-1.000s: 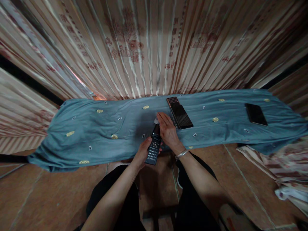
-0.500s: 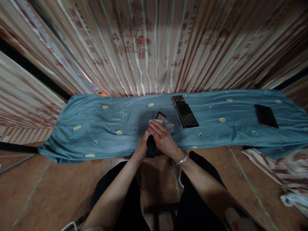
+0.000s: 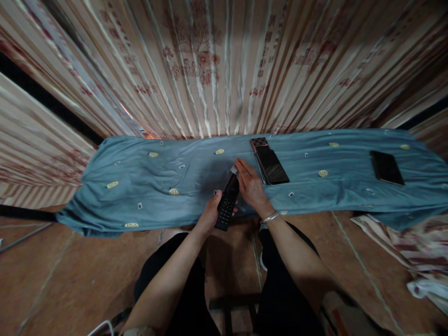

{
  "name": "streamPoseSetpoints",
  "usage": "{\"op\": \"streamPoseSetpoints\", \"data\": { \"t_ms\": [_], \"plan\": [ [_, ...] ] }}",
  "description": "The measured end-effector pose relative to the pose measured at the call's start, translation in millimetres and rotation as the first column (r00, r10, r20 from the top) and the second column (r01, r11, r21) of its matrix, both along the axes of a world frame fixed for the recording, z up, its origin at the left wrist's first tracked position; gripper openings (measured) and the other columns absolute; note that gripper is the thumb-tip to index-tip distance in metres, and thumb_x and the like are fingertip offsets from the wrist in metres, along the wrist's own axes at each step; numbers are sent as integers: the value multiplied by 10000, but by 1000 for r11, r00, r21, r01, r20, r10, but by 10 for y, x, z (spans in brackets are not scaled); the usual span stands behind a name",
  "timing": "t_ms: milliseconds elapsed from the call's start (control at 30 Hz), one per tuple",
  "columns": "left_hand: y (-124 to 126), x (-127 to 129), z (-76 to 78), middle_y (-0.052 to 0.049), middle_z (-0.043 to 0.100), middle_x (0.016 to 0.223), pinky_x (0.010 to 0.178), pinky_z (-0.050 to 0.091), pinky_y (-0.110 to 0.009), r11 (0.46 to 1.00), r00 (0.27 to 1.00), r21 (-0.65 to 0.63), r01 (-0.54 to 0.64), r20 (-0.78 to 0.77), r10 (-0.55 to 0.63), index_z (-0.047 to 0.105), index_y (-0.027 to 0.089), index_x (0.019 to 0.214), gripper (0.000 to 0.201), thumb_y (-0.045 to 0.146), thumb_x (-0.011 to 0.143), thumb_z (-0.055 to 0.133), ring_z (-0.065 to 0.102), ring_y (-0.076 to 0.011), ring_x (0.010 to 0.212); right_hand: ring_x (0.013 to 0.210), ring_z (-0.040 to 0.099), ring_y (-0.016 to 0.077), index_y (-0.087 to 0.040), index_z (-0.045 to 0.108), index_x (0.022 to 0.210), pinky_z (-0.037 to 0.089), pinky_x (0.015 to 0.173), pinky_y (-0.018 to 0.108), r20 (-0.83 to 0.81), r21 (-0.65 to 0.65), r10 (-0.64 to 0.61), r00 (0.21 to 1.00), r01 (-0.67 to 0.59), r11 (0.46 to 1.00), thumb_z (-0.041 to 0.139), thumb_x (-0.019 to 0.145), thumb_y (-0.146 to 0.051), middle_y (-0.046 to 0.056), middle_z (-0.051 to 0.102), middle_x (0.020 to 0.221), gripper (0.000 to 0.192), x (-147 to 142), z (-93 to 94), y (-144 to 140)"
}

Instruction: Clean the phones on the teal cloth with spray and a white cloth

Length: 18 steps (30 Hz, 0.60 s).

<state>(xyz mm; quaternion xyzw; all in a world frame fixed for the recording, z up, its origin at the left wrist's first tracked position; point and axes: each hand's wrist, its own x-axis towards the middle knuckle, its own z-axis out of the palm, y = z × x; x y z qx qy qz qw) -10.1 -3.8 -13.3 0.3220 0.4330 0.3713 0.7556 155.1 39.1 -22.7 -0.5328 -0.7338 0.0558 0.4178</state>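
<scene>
My left hand [image 3: 211, 211] is wrapped around a black cordless phone handset [image 3: 227, 205], its thumb along one side and fingertips showing at the other. The handset's keypad faces up and its top end points away from me. At that top end my right hand [image 3: 250, 183] pinches a small whitish cloth [image 3: 234, 170] against the handset. Most of the cloth is hidden by the fingers. A silver bracelet circles the right wrist.
A blue-green cloth [image 3: 196, 172] with yellow motifs covers the bench. Right of my hands lies a dark smartphone [image 3: 276, 169] with a checkered object [image 3: 259, 143] at its upper end. A black flat case [image 3: 387, 168] rests farther right. Patterned curtains [image 3: 227, 70] hang behind.
My right hand has moved up and right along the handset with the cloth, uncovering the keypad. The handset has tilted to the right; its lit-looking screen no longer shows clearly.
</scene>
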Motion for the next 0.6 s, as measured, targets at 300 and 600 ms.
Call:
{"op": "streamPoseSetpoints", "data": {
  "t_ms": [300, 600],
  "plan": [
    [-12, 8, 98, -111, 753, 831, 533, 526, -226, 995, 997, -102, -3, 75, 11, 657, 125, 1081, 488, 528, 935, 423, 702, -159, 624, 1427, 353, 238, -131, 405, 1459, 334, 1165, 523, -14, 24, -2, 1000, 2, 1000, 316, 952, -131, 158, 441, 1496, 515, -45, -26, -29],
    [98, -13, 70, -106, 751, 936, 779, 564, -312, 976, 966, -96, -195, 150, 208, 647, 110, 1180, 494, 493, 880, 560, 716, -217, 872, 1452, 304, 233, -108, 445, 1433, 373, 1155, 497, 119, 48, 192, 974, -199, 979, 354, 870, 17, 168, 499, 1449, 584, -316, -85, -313]
  ]
}}
